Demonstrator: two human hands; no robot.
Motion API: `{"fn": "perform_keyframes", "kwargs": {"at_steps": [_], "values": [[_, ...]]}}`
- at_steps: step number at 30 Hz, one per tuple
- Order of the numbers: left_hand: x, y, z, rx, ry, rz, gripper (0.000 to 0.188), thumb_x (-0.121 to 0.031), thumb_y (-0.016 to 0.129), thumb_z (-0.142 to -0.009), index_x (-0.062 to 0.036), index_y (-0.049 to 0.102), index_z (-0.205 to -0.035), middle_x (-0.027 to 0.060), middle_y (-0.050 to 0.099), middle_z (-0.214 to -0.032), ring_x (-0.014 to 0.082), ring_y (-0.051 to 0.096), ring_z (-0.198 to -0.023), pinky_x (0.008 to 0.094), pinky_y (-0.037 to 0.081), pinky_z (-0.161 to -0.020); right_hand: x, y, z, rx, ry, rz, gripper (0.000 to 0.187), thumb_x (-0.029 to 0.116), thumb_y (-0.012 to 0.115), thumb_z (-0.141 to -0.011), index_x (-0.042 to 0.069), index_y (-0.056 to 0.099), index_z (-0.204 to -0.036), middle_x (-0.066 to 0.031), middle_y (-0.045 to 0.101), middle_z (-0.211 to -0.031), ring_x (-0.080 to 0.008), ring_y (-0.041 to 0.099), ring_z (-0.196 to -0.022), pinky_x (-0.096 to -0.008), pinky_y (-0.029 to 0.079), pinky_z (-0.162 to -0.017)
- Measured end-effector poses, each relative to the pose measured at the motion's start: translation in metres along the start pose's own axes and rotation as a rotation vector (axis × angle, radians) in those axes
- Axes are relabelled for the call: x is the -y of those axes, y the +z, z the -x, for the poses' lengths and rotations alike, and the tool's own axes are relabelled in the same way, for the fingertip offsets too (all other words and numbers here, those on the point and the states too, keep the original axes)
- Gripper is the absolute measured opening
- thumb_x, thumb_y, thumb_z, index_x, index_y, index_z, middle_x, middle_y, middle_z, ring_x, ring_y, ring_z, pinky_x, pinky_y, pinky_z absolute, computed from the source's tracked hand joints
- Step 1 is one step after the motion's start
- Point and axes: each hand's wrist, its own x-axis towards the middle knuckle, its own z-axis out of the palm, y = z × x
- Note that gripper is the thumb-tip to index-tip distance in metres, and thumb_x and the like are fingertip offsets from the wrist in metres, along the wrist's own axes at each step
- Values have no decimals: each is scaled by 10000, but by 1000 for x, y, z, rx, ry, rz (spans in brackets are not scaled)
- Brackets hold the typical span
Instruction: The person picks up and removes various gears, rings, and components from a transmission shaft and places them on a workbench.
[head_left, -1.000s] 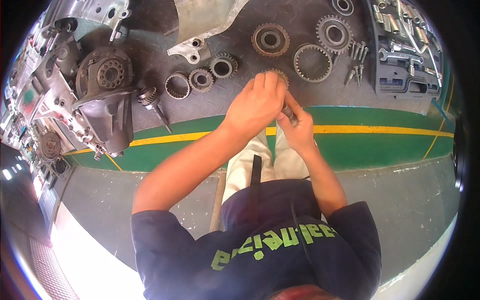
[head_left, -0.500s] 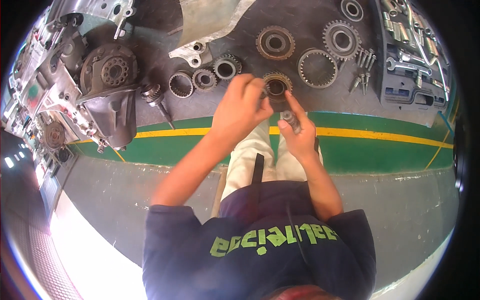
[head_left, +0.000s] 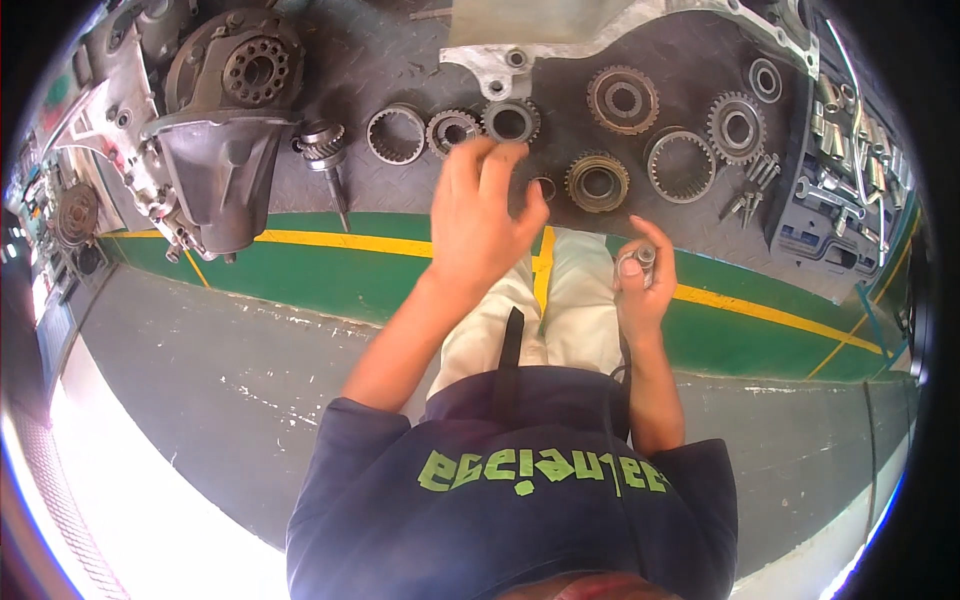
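My left hand (head_left: 480,215) hovers over the bench's near edge, its thumb and fingers apart, with nothing visible in it. Its fingertips are close to a toothed gear ring (head_left: 511,121) and a smaller gear (head_left: 452,132), which it partly covers. A small thin ring (head_left: 543,188) lies on the bench beside the thumb. Just off the near edge, my right hand (head_left: 643,285) is closed on a short metal shaft (head_left: 645,257), index finger stretched out. A brass-coloured gear ring (head_left: 597,182) lies on the bench between the hands.
Rightward lie a flat gear (head_left: 623,98), a toothed sleeve (head_left: 681,165), another gear (head_left: 737,127), several bolts (head_left: 765,172) and a socket tool case (head_left: 800,235). At left are a pinion shaft (head_left: 327,160), a ring (head_left: 396,134) and a large housing (head_left: 220,180). A metal casing (head_left: 590,30) lies behind.
My left hand has moved away from the brass-coloured gear ring and its pinch has opened. My right hand has drawn back from that ring, still holding the shaft. The view has shifted.
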Motion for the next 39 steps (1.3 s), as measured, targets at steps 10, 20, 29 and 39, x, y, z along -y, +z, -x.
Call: {"fn": "perform_keyframes", "kwargs": {"at_steps": [10,20,29,39], "values": [[30,-11,-49,177,218,-214,543,-167,814,-721,-180,688,-1250,99,611,-1122,289,587,-1073,457,394,-1015,3,23,4,61,107,102,462,311,796,-932,34,554,-1210,-26,610,-1029,-104,559,-930,-269,487,-825],[-21,-20,31,265,-157,645,659,-132,816,-659,-128,682,-1304,123,507,-1077,275,518,-1060,371,467,-938,20,54,2,275,60,240,1021,866,252,-917,-49,459,-1320,-136,650,-1142,-190,654,-1023,-318,522,-852],[-12,1,59,373,-254,744,836,-175,809,-756,-103,469,-1516,171,565,-1247,348,548,-1162,457,422,-1038,23,62,-3,311,24,50,922,773,389,-983,-64,431,-1370,-145,615,-1224,-179,607,-1109,-317,490,-954],[15,-42,38,197,-124,365,730,-71,735,-813,-18,489,-1498,161,639,-1330,367,560,-1239,438,418,-1100,35,64,-11,308,308,-17,410,192,746,-935,33,538,-1250,-39,619,-1089,-95,573,-966,-270,497,-868]]}}
